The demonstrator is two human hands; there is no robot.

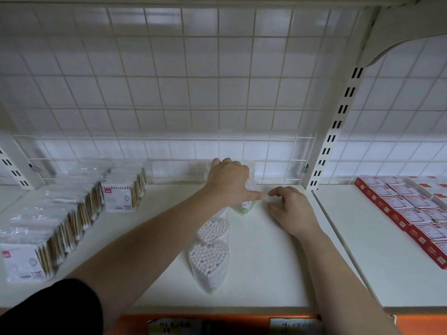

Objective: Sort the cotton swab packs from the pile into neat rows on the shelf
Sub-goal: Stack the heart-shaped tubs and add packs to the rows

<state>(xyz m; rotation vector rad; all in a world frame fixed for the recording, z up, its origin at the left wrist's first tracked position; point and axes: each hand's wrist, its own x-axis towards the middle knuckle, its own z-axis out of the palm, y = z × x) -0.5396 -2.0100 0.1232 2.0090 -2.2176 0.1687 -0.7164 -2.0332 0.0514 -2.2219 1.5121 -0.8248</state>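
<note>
Left hand [228,180] reaches to the far centre of the shelf [278,262], fingers curled over the top of the far pack [244,206]. The hand covers most of that pack; only some swab heads and a greenish lower end show, so the exact grip is hard to make out. Right hand [290,209] rests on the shelf just right of it, fingers loosely curled, holding nothing.

Heart-shaped packs [209,259] run in a line from near to far, toward the far pack. The one nearest the left forearm is largely hidden, so the count is unclear. Square packs [118,194] with wooden sticks stand in rows at left; print unreadable. Red boxes [411,213] lie at right, cut off by the frame edge. Price labels [295,326] on the near shelf edge are too blurred to read. Black sleeve [48,310] sits at the near left corner.
</note>
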